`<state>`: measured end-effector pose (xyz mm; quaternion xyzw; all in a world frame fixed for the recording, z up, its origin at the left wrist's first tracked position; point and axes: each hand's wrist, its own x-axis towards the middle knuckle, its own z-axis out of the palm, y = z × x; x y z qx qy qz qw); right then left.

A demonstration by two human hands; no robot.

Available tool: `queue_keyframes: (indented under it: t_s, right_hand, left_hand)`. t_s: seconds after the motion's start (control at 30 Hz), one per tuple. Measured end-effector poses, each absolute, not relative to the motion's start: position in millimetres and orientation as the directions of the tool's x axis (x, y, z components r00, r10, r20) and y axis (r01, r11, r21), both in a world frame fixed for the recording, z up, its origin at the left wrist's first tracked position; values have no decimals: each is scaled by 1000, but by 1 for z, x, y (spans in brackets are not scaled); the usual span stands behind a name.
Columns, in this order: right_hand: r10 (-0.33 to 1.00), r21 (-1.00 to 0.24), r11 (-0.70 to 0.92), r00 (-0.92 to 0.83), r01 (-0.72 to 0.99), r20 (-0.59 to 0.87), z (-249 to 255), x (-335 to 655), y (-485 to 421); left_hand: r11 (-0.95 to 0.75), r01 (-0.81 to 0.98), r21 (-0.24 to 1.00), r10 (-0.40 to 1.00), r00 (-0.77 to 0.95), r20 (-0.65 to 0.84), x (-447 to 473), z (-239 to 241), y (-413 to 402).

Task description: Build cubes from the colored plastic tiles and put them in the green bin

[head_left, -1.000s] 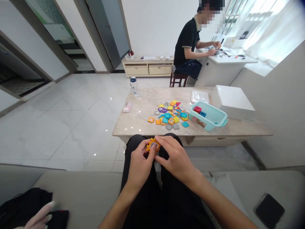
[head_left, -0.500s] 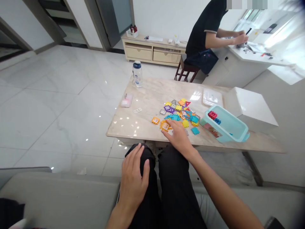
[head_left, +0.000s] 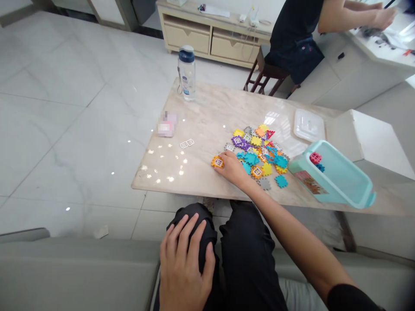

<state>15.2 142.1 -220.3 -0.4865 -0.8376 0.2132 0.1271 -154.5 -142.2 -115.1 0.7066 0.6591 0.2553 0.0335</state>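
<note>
Located at far left corner of table (head_left: 209, 106): clear bottle (head_left: 187, 77), upright, with dark blue cap. Placed nearer, along left edge: pink item (head_left: 167, 126), partly blurred. Set toward right end: white box (head_left: 382, 140). Positioned beyond: low cream cabinet (head_left: 187, 39) with two drawers; dark stool (head_left: 271, 71), occupied by seated person (head_left: 296, 47).

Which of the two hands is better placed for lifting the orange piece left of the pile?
Right, I would judge: the right hand touches the orange piece, while the left hand lies over the left knee, off the table.
</note>
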Motion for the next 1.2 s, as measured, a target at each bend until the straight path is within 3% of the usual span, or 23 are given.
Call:
queue_keyframes:
  t_s: [0.3,0.4,0.5,0.57,0.63,0.77,0.9,1.2]
  right_hand:
    - [878,-466,389,-473,795,-75,-205,8,145]
    - [927,-618,245,-368,747,-77,-177,15,133]
    - [947,-903,-28,-278,428,-161,-131,30,94]
    - [907,-967,-215,-340,137,-250,-95,42,54]
    - [847,-936,-350,-439,-34,-300,-61,53,11]
    - [775,-869,-469,-545,-156,-320,-11,68,-60]
    - [773,-872,-447,-576,-200,-265,14,81,-104]
    - [743,-873,-429,-640,-232,-195,26,102,-153]
  left_hand:
    - [-105,892,439,959,-26,283,-155,-123,-140]
    - [-114,874,472,956,-34,293,-157,-123,-136]
    - [-175,813,555,939,-33,343,-158,-112,-127]
    - [-235,753,615,921,-30,389,-154,-94,-120]
    - [-300,704,644,896,-23,443,-146,-70,-116]
    - [-481,641,598,815,76,575,-123,-24,-122]
    - [-613,585,532,730,159,665,-107,4,-145]
    - [-685,565,460,675,254,692,-99,30,-191]
